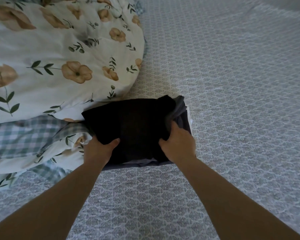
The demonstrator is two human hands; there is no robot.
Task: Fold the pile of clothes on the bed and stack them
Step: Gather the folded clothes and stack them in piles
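Now: left hand (pixel 100 149) and right hand (pixel 177 144) both grip folded black garment (pixel 128 125) atop stack (pixel 184 122) on bed (pixel 232 84), beside floral duvet (pixel 59 58). Square edges over layers beneath, press flat, tuck loose grey corner.

Home bedroom: bed with patterned quilted cover (pixel 232 84), floral duvet (pixel 50 58) bunched alongside.

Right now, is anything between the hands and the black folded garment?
No. The left hand and right hand both grip the black garment directly, on top of the stack. The flowered duvet lies beside it, not between.
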